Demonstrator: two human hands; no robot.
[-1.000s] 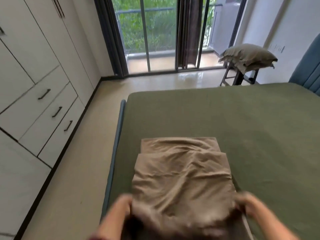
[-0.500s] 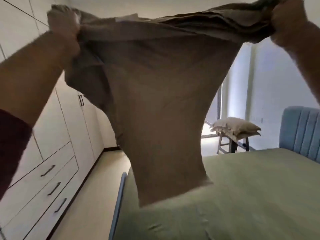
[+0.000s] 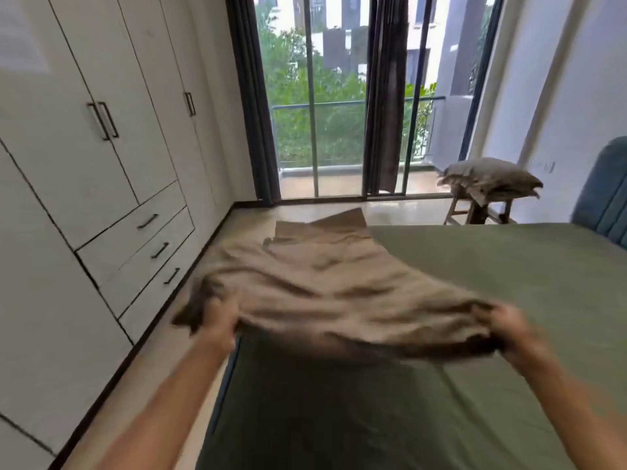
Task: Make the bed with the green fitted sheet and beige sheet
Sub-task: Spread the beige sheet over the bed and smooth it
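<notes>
The green fitted sheet (image 3: 509, 300) covers the mattress, smooth and flat. The beige sheet (image 3: 325, 290) billows in the air above the bed's left side, still partly folded, its far end reaching out toward the window. My left hand (image 3: 220, 317) grips its near left corner, and my right hand (image 3: 505, 325) grips its near right corner. Both arms are stretched forward over the bed's foot end. The sheet's underside and the bed part beneath it are hidden.
White wardrobes with drawers (image 3: 101, 164) line the left wall beside a narrow floor strip (image 3: 163, 361). A pillow (image 3: 492, 178) rests on a wooden stool (image 3: 475, 212) by the glass balcony doors (image 3: 339, 113). A blue headboard (image 3: 604, 195) stands at the right.
The folded beige sheet went from lying on the bed to being flung high overhead, and has now come down, spreading forward over the bed's left side, still held in both hands.
</notes>
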